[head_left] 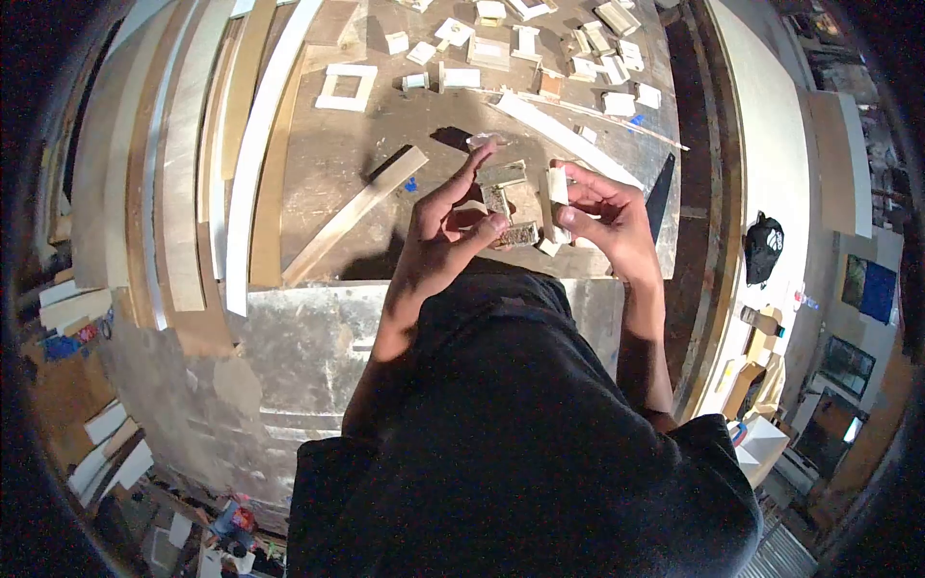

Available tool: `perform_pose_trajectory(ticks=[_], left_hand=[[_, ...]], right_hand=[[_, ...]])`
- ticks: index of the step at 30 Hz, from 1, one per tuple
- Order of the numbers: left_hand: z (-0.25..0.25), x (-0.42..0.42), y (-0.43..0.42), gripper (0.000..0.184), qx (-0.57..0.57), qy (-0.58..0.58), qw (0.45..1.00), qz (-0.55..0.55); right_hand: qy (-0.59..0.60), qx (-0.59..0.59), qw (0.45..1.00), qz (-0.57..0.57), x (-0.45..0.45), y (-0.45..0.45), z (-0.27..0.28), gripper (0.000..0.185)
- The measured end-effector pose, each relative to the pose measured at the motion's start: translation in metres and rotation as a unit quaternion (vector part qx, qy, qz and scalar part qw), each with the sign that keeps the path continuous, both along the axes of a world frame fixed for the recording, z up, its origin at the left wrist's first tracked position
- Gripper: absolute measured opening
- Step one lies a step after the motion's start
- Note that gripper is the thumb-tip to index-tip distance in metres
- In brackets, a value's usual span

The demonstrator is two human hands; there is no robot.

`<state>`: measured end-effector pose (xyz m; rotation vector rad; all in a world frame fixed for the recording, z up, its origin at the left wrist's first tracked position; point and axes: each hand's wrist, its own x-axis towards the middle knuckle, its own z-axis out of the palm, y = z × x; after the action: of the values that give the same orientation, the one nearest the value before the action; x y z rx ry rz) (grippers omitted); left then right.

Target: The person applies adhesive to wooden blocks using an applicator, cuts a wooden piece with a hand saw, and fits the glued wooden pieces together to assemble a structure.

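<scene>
My left hand [456, 222] holds a small U-shaped wooden piece [499, 200] with rough, speckled edges, its thumb on the near side and its index finger stretched up. Just to the right, my right hand [612, 214] grips a short pale wood strip [557, 200] upright between thumb and fingers. The strip and the U-shaped piece are close together, with a narrow gap between them. Below the strip, a small wood block [549, 247] lies near the table's front edge.
Small wood assemblies [488, 52] and a square frame [346, 88] lie on the brown table [385, 135]. Long boards [260, 144] line the left side. A loose batten [356, 212], a white strip [568, 140] and a dark saw blade [660, 193] lie around my hands.
</scene>
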<state>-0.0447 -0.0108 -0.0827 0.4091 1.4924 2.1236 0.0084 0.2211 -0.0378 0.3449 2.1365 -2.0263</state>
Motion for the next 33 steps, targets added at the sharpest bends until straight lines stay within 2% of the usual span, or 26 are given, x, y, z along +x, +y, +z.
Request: perform_pose_trajectory(ticks=[4,9,12,14,21,23,26,27,29,33], left_hand=[[0.004,0.004,0.002,0.077,-0.024,-0.002,0.999,-0.029],[0.007,0.005,0.001,0.077,-0.052,0.01,0.998,-0.029],[0.007,0.004,0.002,0.076,-0.035,0.01,0.999,-0.03],[0.016,0.005,0.004,0.073,0.034,-0.078,0.996,-0.029],[0.014,0.006,0.006,0.071,0.039,-0.095,0.994,-0.022],[0.012,0.009,0.006,0.058,0.007,-0.087,0.996,-0.01],[0.011,0.008,0.009,0.055,0.032,-0.129,0.991,-0.012],[0.01,0.007,0.01,0.055,0.032,-0.13,0.991,-0.012],[0.008,0.005,0.01,0.071,0.084,-0.171,0.981,-0.022],[0.013,0.005,0.009,0.07,0.092,-0.155,0.983,-0.022]], right_hand=[[-0.002,-0.001,1.0,-0.031,0.0,-0.009,0.01,0.052],[0.013,0.004,1.0,-0.011,0.0,-0.011,0.012,0.05],[0.01,0.002,1.0,-0.017,0.0,-0.013,0.015,0.05],[0.003,0.003,1.0,-0.023,0.0,-0.014,0.018,0.05],[0.0,0.021,1.0,-0.014,0.002,-0.011,0.019,0.048],[0.006,0.021,1.0,-0.021,0.001,-0.012,0.019,0.048],[0.0,0.039,0.999,-0.021,0.001,-0.012,0.022,0.045],[0.0,0.023,0.999,-0.027,0.001,-0.011,0.021,0.044],[0.0,0.006,0.999,-0.033,0.002,-0.01,0.022,0.043],[-0.043,-0.036,0.998,-0.023,0.002,-0.003,0.029,0.05]])
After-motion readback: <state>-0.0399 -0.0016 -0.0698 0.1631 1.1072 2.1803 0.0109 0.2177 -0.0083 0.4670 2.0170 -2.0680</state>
